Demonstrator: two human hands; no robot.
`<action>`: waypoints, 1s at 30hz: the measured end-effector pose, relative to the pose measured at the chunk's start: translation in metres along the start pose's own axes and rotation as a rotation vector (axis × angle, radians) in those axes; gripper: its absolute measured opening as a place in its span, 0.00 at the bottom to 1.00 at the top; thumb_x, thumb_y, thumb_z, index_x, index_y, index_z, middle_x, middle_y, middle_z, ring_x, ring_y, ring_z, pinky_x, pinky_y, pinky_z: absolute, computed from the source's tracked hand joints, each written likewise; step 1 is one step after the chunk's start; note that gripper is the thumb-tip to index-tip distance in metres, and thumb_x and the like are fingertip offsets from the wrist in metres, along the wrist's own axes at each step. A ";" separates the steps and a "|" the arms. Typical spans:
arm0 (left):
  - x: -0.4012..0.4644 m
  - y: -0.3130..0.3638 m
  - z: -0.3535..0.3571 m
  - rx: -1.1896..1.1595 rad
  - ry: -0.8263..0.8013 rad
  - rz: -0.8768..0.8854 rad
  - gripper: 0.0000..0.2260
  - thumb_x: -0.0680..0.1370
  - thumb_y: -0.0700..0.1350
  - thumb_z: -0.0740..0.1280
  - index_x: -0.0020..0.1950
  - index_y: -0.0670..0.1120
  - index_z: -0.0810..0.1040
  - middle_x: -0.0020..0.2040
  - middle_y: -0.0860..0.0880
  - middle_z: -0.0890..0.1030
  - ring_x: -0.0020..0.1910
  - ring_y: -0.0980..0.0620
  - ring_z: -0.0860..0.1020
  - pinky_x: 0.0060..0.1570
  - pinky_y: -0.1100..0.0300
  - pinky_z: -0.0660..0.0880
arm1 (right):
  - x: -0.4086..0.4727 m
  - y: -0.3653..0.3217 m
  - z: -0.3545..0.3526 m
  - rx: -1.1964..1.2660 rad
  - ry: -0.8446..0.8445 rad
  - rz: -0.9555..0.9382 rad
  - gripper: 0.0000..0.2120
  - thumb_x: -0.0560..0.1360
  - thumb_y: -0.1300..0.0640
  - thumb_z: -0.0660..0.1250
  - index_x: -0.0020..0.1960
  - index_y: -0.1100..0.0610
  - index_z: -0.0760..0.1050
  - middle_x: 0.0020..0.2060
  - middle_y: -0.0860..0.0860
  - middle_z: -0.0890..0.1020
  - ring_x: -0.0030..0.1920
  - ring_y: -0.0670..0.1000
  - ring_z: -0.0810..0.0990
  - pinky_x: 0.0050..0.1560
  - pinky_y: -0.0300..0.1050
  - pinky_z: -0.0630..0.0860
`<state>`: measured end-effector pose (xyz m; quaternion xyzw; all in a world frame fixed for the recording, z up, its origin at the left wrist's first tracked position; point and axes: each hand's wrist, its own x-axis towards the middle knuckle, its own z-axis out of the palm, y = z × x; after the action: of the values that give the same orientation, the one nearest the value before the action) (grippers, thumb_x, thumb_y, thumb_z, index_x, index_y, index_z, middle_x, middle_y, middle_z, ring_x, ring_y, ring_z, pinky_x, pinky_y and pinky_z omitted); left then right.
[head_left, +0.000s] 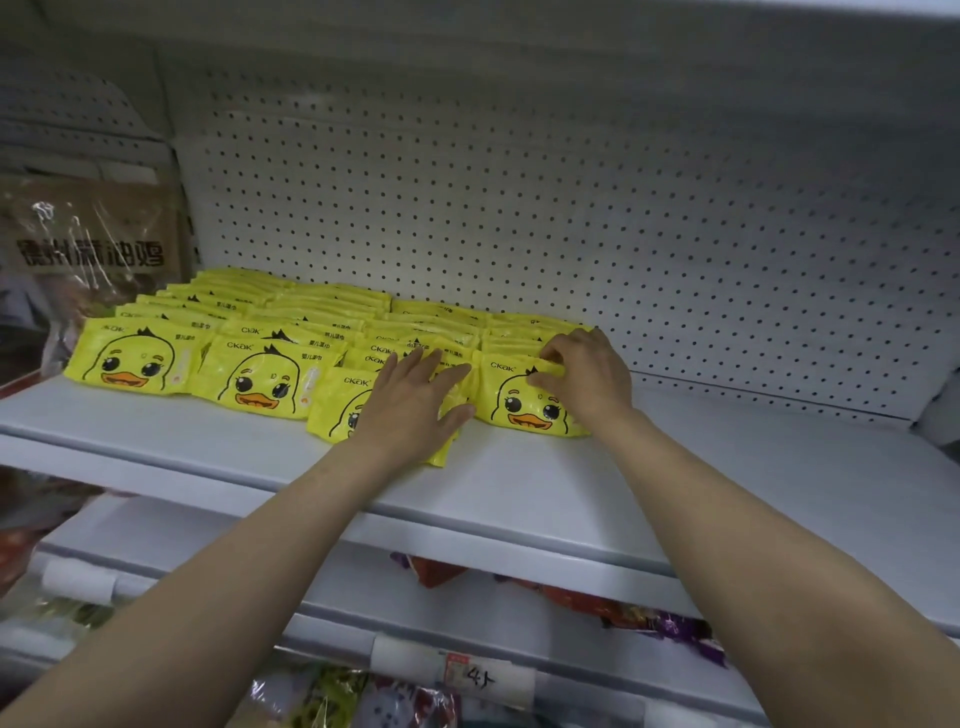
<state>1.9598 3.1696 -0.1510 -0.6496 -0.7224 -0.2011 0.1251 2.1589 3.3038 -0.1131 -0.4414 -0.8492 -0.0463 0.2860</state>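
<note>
Pegboard of white perforated metal (519, 182) forms the back wall of the bay. A white flat metal shelf (519, 493) runs across the frame below it.

Yellow plastic duck-face packets (260, 322) occupy the left half of this shelf in four rows. The rows run from near the front edge back to the pegboard, each packet overlapping the one behind.

A brown-printed clear plastic bag (93, 249) stands at the left end of the shelf, just beside the rear packets of the leftmost row.

A lower white shelf (467, 613) carries red and purple wrapped goods (649, 618) towards its right side. A white price label (472, 675) sits on the front rail beneath.

The front packet of the third row (332, 410) lies forward of its neighbours, nearest the front edge and slightly skewed. The front packet of the fourth row (514, 410) stands at the right end of the block, touching the third-row packet.

The left hand (410, 400) lies flat on the front packet of the third row, fingers straight and spread, gripping nothing.

The right hand (587, 374) has curled fingers and thumb pinching the top edge of the front packet of the fourth row.
</note>
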 end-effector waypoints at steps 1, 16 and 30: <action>0.000 0.001 -0.001 0.003 -0.004 -0.007 0.26 0.79 0.62 0.58 0.76 0.57 0.62 0.77 0.46 0.62 0.78 0.44 0.54 0.75 0.47 0.46 | 0.000 -0.001 -0.001 -0.020 -0.009 -0.002 0.18 0.70 0.42 0.74 0.55 0.51 0.80 0.52 0.49 0.80 0.59 0.53 0.72 0.50 0.46 0.71; -0.037 -0.060 -0.119 -0.152 0.087 -0.221 0.29 0.76 0.56 0.69 0.73 0.45 0.69 0.68 0.40 0.74 0.67 0.40 0.71 0.62 0.49 0.71 | 0.010 -0.138 -0.067 -0.005 -0.288 -0.138 0.25 0.74 0.41 0.69 0.69 0.47 0.72 0.67 0.52 0.76 0.67 0.56 0.71 0.61 0.49 0.70; -0.245 -0.249 -0.252 0.096 0.194 -0.266 0.24 0.76 0.57 0.66 0.69 0.50 0.72 0.64 0.45 0.77 0.62 0.41 0.74 0.61 0.47 0.72 | -0.089 -0.403 -0.051 0.188 -0.179 -0.365 0.24 0.76 0.38 0.65 0.69 0.46 0.71 0.67 0.50 0.75 0.68 0.55 0.71 0.64 0.53 0.71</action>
<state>1.7240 2.8193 -0.0674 -0.5192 -0.7952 -0.2429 0.1976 1.9083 2.9779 -0.0471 -0.2541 -0.9376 0.0214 0.2365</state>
